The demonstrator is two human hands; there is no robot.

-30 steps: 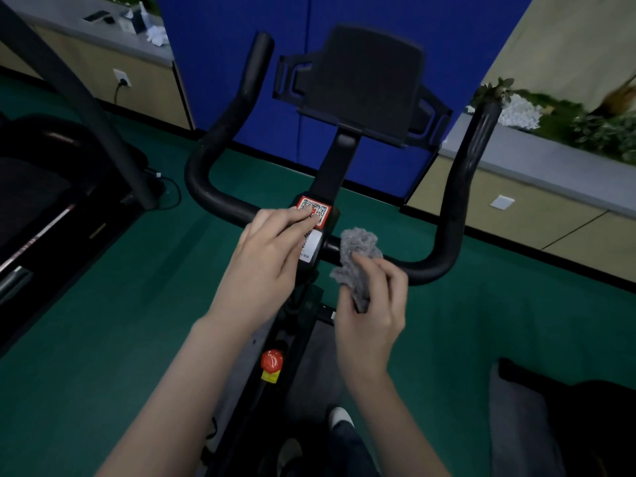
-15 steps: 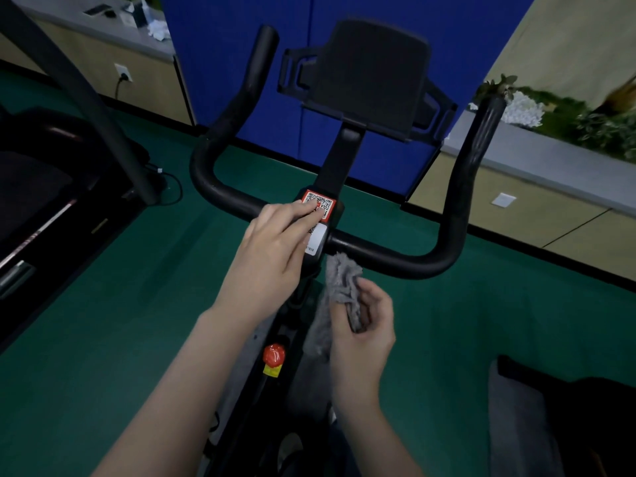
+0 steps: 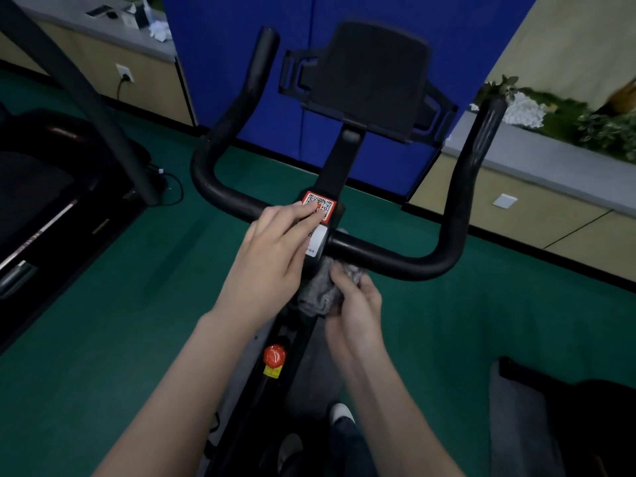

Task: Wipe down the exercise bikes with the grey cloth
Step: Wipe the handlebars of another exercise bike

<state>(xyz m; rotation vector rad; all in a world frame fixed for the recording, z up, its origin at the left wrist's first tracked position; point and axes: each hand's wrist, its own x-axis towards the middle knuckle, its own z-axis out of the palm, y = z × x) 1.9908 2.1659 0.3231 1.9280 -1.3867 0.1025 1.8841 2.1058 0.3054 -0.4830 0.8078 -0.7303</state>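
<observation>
A black exercise bike stands in front of me, its U-shaped handlebar [image 3: 406, 261] spanning the middle of the view with a tablet holder [image 3: 371, 80] above. My left hand [image 3: 272, 256] rests with straight fingers on the handlebar's centre clamp, fingertips on the red QR sticker [image 3: 325, 203]. My right hand [image 3: 354, 304] grips the bunched grey cloth [image 3: 321, 290] and presses it against the stem just under the handlebar's middle. A red knob [image 3: 274, 355] sits lower on the frame.
A treadmill [image 3: 44, 201] with a slanted grey upright stands at the left on the green floor [image 3: 120, 304]. A blue partition [image 3: 241, 63] rises behind the bike. Low cabinets with grey tops [image 3: 550, 160] run along the back. A dark padded object [image 3: 568, 425] lies at the lower right.
My right hand has brought the cloth down from the top of the handlebar to the stem beneath it. My left hand has stayed on the centre clamp.
</observation>
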